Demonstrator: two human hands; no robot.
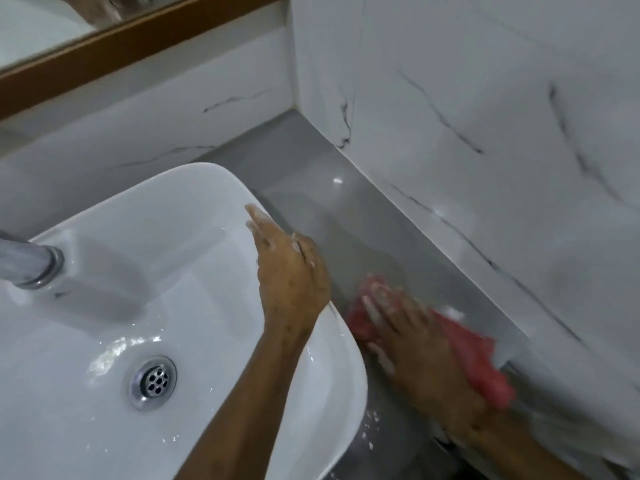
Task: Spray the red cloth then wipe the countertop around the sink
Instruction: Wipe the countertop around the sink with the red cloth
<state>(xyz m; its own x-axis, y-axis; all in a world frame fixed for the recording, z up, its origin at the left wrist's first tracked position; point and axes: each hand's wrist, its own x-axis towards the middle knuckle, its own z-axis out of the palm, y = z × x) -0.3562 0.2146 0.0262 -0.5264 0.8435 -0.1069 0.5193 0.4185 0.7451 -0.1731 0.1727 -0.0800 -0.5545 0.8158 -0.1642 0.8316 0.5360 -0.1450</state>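
The red cloth [474,355] lies on the grey countertop [311,174], in the strip between the white sink [173,216] and the marble wall. My right hand [408,337] presses flat on the cloth, fingers spread and blurred, with white foam on them. My left hand [287,271] rests on the sink's right rim, fingers together and pointing away from me, holding nothing. No spray bottle is in view.
A chrome tap [31,265] reaches over the basin from the left, and a metal drain [152,381] sits at the basin's bottom with water drops around it. White marble walls [485,116] close the counter at the back and right. A wood-framed mirror [121,43] hangs above.
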